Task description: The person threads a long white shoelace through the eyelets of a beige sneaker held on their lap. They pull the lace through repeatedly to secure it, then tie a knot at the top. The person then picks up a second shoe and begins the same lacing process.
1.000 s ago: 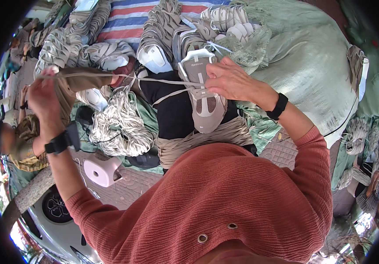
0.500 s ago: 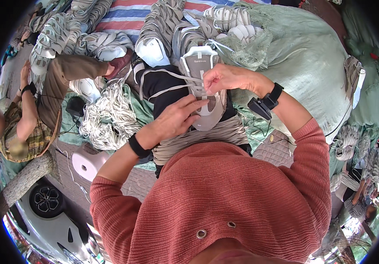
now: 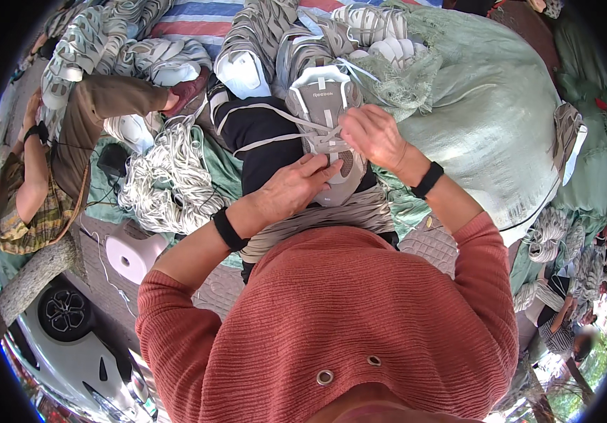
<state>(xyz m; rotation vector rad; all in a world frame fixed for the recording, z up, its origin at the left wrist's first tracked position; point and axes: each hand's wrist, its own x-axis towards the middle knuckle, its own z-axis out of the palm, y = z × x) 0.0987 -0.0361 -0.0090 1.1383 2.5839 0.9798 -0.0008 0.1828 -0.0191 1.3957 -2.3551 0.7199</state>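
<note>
A grey shoe upper (image 3: 326,103) with white edging rests on my lap, tongue end away from me and toe toward me. My left hand (image 3: 295,185) lies at its left side, fingers bent and fingertips pressed on the upper near the lace rows. At its right edge my right hand (image 3: 375,139) is closed, pinching a pale flat shoelace at the eyelets. Other strands of the shoelace (image 3: 269,143) loop left across my black trouser leg. The fingertips of the right hand are partly hidden. A bundle of grey pieces (image 3: 275,236) lies across my lap.
A heap of pale laces (image 3: 169,176) lies on green cloth to the left. Stacked shoe uppers (image 3: 254,42) stand ahead, and a big pale-green sack (image 3: 486,127) fills the right. Near a pink stool (image 3: 131,252), another person (image 3: 35,190) sits at the left.
My right hand has moved slightly right and toward me, to the upper's right edge. Lace now crosses the eyelet rows more visibly. My left fingers have drawn in from stretched to bent.
</note>
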